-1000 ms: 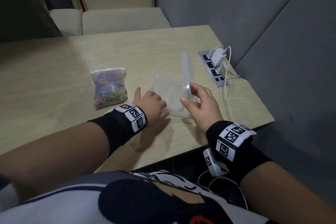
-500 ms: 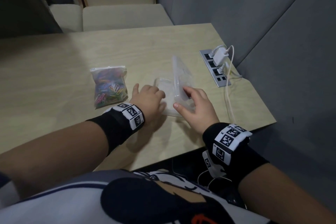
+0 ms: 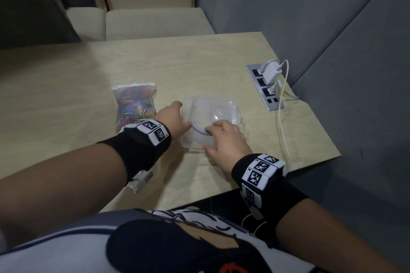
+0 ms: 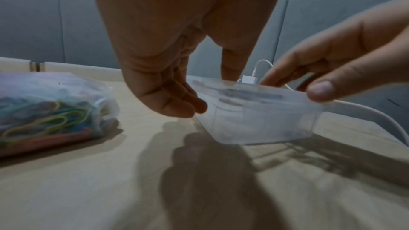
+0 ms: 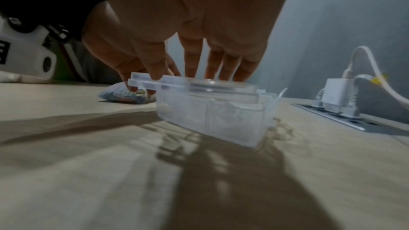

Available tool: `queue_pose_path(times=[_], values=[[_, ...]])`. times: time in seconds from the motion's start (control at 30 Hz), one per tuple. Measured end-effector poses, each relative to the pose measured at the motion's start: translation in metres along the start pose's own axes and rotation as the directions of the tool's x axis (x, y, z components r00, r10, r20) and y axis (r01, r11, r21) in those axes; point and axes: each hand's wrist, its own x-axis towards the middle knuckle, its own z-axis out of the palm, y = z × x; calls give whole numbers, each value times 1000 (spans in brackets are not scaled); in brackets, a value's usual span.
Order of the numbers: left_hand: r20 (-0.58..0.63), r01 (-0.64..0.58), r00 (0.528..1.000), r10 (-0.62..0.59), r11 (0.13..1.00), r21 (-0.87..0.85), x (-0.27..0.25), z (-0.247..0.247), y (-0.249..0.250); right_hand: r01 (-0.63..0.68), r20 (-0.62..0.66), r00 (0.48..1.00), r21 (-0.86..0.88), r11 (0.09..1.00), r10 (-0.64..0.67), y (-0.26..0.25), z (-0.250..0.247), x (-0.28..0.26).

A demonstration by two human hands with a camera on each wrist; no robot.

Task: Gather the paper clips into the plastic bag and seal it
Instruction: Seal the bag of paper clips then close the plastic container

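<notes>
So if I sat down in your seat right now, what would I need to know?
Right hand: fingers flat on the lid of the clear plastic box, pressing it down.
Left hand: relaxed beside the box's left side; whether it touches is unclear.
Plastic bag: full of coloured paper clips, lying on the table left of the box; its top looks closed.
Done: clips bagged, lid down.
Left: check the bag's seal; I can't tell whether the lid has latched.

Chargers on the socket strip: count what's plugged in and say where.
2. A big white charger sits at the far end of the socket strip with a cable running off it. A smaller plug sits just nearer. The nearer sockets look free.
</notes>
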Motion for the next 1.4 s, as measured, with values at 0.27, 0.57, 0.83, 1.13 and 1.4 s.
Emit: queue_pose_path(times=[0.27,0.57,0.83,1.13,1.4], values=[[-115,-151,982,152,988,15,6,3,11,-508,52,850,349,788,525,19,-7,4],[-146,-188,969,199,979,81,18,0,15,-510,37,835,429,746,550,20,-13,6],[-43,-151,984,173,938,311,15,0,16,-515,11,827,418,749,562,22,-13,10],[-19,-6,1000,6,1000,-3,24,-7,16,-603,37,745,461,651,666,41,-12,25],[25,14,1000,-11,994,-109,29,-15,19,-590,121,785,449,671,608,45,-24,32]])
